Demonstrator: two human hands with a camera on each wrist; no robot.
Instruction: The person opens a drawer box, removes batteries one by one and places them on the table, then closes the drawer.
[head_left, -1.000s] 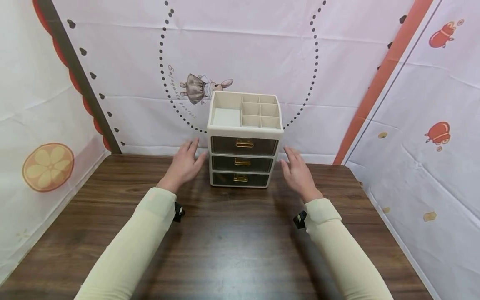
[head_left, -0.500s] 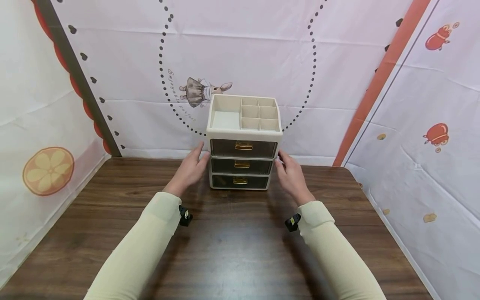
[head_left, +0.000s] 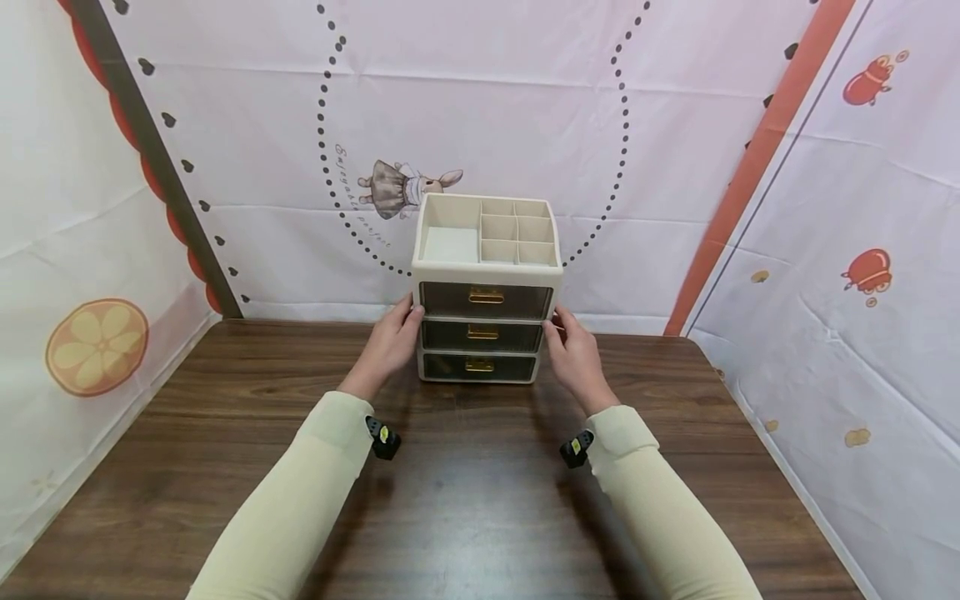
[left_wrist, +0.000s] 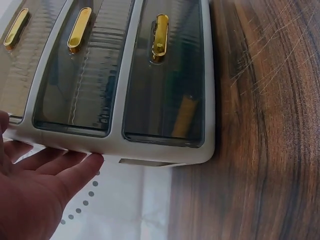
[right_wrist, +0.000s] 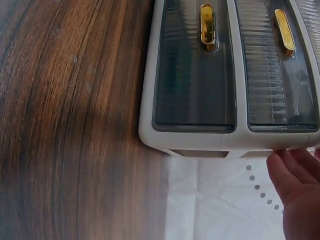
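A cream desktop drawer organizer [head_left: 487,271] stands upright on the brown wood-grain table [head_left: 465,483]. It has three dark see-through drawers with gold handles, all closed, below an open divided top. At its left side is my left hand [head_left: 386,346], thumb by the front edge and fingers fairly straight along the side wall. The left wrist view shows those fingertips [left_wrist: 92,162] against the wall. My right hand [head_left: 577,358] touches the opposite side in the same manner, its far fingers partly hidden behind the organizer. In the right wrist view its fingertips [right_wrist: 280,157] meet the side wall.
A pale printed cloth [head_left: 480,125] hangs behind the table, close to the organizer's back. Side cloths [head_left: 847,333] border the table at left and right. Through the bottom drawer's front, an orange-brown item [left_wrist: 185,117] shows faintly inside.
Both hands have moved inward, from apart on either side to touching the organizer's side walls. The organizer sits slightly lower in the head view, along with the whole background.
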